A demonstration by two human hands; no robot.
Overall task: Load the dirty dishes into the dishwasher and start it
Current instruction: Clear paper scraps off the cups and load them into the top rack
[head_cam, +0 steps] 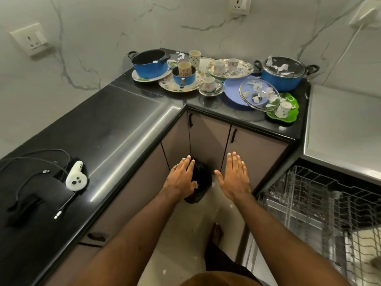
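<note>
Main worry from my end: the round glass lid (258, 93) rests tilted on the flat purple plate (232, 92), and a patterned cup (184, 69) stands inside the small blue saucepan (183, 79). Yank one piece and its neighbours could slide off the black stone countertop (123, 112). The white paper scraps (278, 69) could also clog the grey wire dishwasher rack (321, 203), pulled out on the right. The left hand (181, 178) and right hand (234, 179) hover flat, fingers straight, holding nothing, well short of the pile.
</note>
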